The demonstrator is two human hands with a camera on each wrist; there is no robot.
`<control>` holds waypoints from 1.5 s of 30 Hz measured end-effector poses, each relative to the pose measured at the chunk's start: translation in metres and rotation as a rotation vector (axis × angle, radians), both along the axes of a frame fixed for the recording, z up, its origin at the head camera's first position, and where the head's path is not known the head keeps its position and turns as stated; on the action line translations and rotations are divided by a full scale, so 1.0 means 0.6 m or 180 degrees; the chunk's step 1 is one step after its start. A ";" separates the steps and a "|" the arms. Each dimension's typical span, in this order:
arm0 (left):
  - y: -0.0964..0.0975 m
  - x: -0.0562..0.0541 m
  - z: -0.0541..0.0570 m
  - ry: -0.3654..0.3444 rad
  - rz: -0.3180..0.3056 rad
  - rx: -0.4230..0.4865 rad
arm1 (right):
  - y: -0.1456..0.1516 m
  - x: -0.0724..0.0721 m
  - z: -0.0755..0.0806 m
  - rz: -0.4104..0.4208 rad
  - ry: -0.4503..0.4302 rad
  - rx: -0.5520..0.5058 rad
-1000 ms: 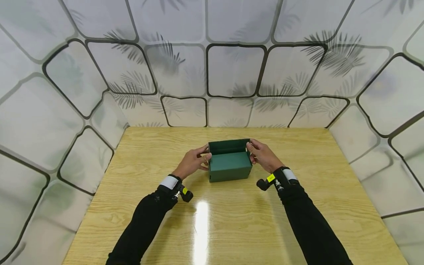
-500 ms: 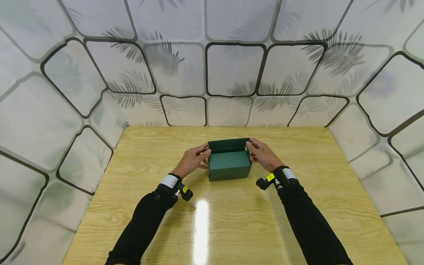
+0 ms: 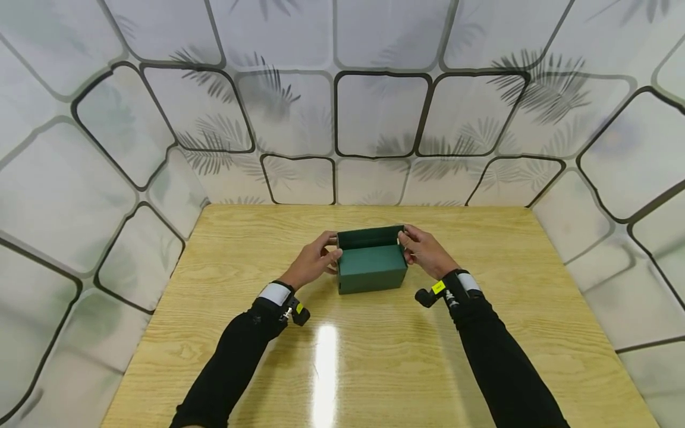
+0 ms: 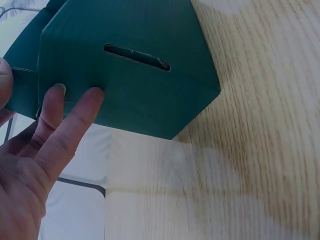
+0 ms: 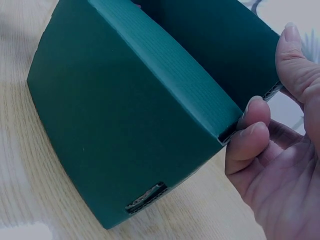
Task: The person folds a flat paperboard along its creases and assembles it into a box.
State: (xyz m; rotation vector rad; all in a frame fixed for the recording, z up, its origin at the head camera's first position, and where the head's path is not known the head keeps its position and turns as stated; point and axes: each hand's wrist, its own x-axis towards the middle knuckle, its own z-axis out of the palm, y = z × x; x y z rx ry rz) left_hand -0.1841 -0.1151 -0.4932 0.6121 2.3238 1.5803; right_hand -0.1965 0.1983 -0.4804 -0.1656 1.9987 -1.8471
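Observation:
A green cardboard box [image 3: 373, 280] rests on the wooden table, its back panel [image 3: 369, 237] standing up behind the top. At the box's left end is my left hand [image 3: 310, 261]. The left wrist view shows two fingertips of this hand [image 4: 55, 145] touching the end wall [image 4: 135, 95], below a narrow cut slot; its thumb is at the raised panel's edge, partly out of frame. My right hand [image 3: 428, 252] pinches the panel's right edge between thumb and fingers. In the right wrist view, curled fingertips of that hand [image 5: 285, 170] also touch the box's top corner.
The light wooden table [image 3: 374, 362] extends on all sides of the box, with a bright reflection near the front. Behind and beside it hang pale patterned curtains [image 3: 380, 113]. Each wrist carries a strapped black camera [image 3: 430, 294].
My left hand's fingers have shifted slightly at the box's left end. The box and my right hand stay in place, apart from a small sway of the head view.

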 end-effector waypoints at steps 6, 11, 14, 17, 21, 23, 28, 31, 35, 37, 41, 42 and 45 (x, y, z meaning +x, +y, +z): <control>0.003 0.002 0.002 0.0225 -0.0107 -0.0073 | 0.001 0.002 0.004 0.0031 0.0052 -0.0053; 0.004 0.001 0.000 0.0250 -0.0104 -0.0089 | 0.001 0.004 0.008 0.0070 0.0042 -0.0073; 0.004 0.002 0.000 0.0233 -0.0103 -0.0104 | 0.001 0.004 0.009 0.0094 0.0060 -0.0081; 0.003 0.002 0.000 0.0249 -0.0106 -0.0120 | 0.001 0.004 0.009 0.0094 0.0078 -0.0100; 0.000 0.001 -0.004 0.0330 -0.0125 -0.0127 | 0.001 0.005 0.008 0.0126 0.0103 -0.0094; -0.001 0.000 -0.006 0.0358 -0.0137 -0.0126 | 0.001 0.005 0.008 0.0148 0.0098 -0.0076; 0.000 0.002 0.006 0.0336 -0.0144 -0.0079 | 0.002 0.003 0.011 0.0186 0.0109 -0.0010; 0.001 0.001 0.008 0.0298 -0.0139 -0.0069 | 0.002 0.002 0.011 0.0185 0.0105 0.0018; -0.001 -0.003 0.001 0.0214 -0.0106 -0.0066 | 0.001 0.002 0.010 0.0181 0.0097 0.0039; -0.001 -0.003 0.002 0.0176 -0.0082 -0.0051 | 0.001 0.002 0.009 0.0187 0.0106 0.0055; -0.001 -0.006 0.004 0.0127 -0.0066 -0.0038 | 0.001 -0.001 0.008 0.0202 0.0130 0.0075; -0.002 -0.007 0.005 0.0111 -0.0068 -0.0036 | 0.002 -0.002 0.007 0.0203 0.0131 0.0080; -0.007 -0.012 0.007 0.0024 -0.0079 -0.0021 | 0.002 -0.003 0.007 0.0224 0.0133 0.0091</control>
